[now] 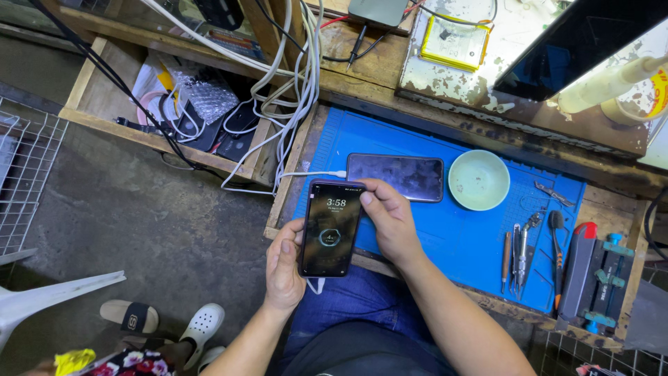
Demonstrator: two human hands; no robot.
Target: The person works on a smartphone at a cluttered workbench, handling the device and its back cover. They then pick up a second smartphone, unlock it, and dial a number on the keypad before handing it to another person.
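The left hand [284,268] cradles a dark smartphone [330,228] from below, fingers curled round its edge, while the right hand [390,219] pinches its top corner. The screen is already lit; the phone is whole and unopened, above the counter's [459,244] near edge. Its long axis runs away from the person, top toward a second phone [395,177].

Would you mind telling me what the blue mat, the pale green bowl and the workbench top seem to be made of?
The blue work mat looks like matte silicone or rubber: flat, dull, with moulded grid lines. The pale green round bowl seems glazed ceramic or hard plastic; its smooth rim shines softly, so I cannot settle which. The worn wooden workbench top shows grain, scuffs and stains.
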